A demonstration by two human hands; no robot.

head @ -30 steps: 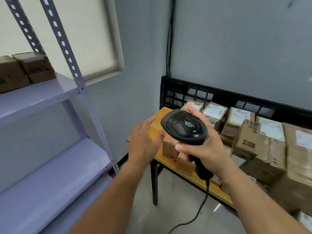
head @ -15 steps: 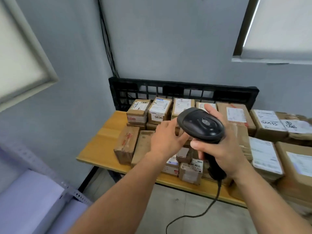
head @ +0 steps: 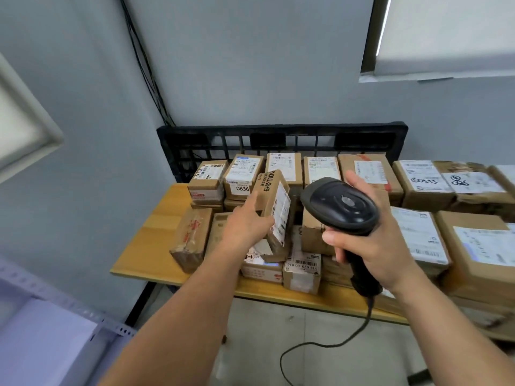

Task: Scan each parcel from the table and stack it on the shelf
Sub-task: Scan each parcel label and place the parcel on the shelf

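My left hand (head: 245, 227) grips a small cardboard parcel (head: 274, 210), tilted up on edge above the pile so its white label faces right. My right hand (head: 373, 240) holds a black corded barcode scanner (head: 341, 206) by the handle, its head just right of the parcel's label. Several brown parcels with white labels (head: 362, 176) cover the wooden table (head: 152, 240). A corner of the pale metal shelf (head: 50, 335) shows at the lower left.
A black plastic crate wall (head: 278, 140) stands behind the parcels against the grey wall. The scanner's cable (head: 334, 344) hangs down over the floor. Black cables (head: 145, 68) run up the wall corner. Windows with blinds sit at the far left and upper right.
The view swung from the shelf to the table. My left hand reached into the pile and lifted one small parcel up on edge beside the scanner.
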